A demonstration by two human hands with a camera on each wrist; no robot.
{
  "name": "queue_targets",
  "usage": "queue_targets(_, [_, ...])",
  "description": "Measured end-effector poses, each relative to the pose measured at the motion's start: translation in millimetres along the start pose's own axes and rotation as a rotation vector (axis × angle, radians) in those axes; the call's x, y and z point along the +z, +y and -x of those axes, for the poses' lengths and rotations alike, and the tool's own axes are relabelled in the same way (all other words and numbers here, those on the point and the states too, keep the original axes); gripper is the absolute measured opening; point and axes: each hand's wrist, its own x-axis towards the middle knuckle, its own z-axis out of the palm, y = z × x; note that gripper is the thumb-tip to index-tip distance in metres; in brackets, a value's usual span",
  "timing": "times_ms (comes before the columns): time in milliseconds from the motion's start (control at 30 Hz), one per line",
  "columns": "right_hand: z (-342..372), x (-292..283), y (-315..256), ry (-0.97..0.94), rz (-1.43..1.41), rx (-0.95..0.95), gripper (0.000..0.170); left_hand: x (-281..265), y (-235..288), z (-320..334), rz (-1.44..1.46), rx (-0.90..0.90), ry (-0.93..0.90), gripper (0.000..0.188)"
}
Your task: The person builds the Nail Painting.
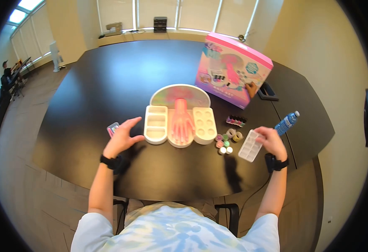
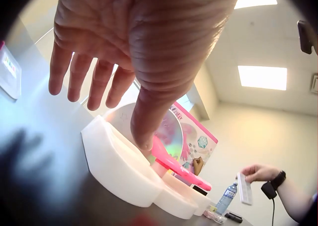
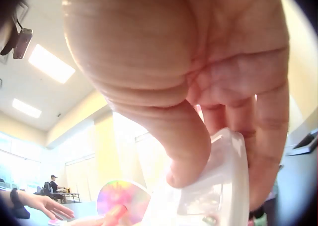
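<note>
My right hand (image 1: 273, 142) pinches a clear compartment case (image 1: 249, 146) by its upper corner, thumb on one face and fingers on the other, tilted over the table's right side. The right wrist view shows the case's translucent edge (image 3: 237, 171) up close. Above the table at left, my left hand (image 1: 124, 137) holds nothing, its fingers extended and thumb pointing toward the white three-section tray (image 1: 156, 138). That tray adjoins a white stand bearing a pink model hand (image 1: 181, 122), with a six-well tray (image 1: 205, 135) on its other side.
Small lidded pots (image 1: 226, 143) and a row of polish bottles (image 1: 236, 121) sit right of the stand. A water bottle (image 1: 287, 122) stands farther right. Behind is a large pink box (image 1: 233, 69). A small clear case (image 1: 112, 127) lies partly behind my left hand.
</note>
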Motion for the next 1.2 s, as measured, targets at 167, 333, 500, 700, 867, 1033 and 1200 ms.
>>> queue_targets(167, [-64.7,-6.3,-91.3,0.186,-0.122,-0.193,0.026,12.9,3.8,-1.3,0.039,0.004,-0.016,0.072])
queue_targets(333, [-138.6,51.7,-161.5,0.137,-0.250,-0.402,0.023,24.4,6.2,0.7,-0.093,-0.047,-0.065,0.054])
queue_targets(500, [-195.5,119.7,-214.6,0.246,-0.171,-0.572,0.022,33.4,2.9,-0.5,-0.036,-0.046,-0.038,0.027])
queue_targets(700, [-218.1,173.8,-239.6,0.184,-0.082,-0.520,0.018,39.1,-1.7,1.0,0.076,-0.119,-0.025,0.022])
queue_targets(867, [-217.5,188.8,-240.2,0.157,0.023,-0.442,0.017,39.7,-4.0,0.8,0.087,-0.107,-0.031,0.023])
queue_targets(1033, [-213.2,192.6,-235.6,0.121,0.042,-0.418,0.017,38.7,-0.6,1.2,0.081,-0.108,-0.026,0.023])
queue_targets(1200, [-212.6,202.3,-231.7,0.065,0.036,-0.377,0.016,38.9,-1.7,-0.3,0.081,-0.141,-0.047,0.022])
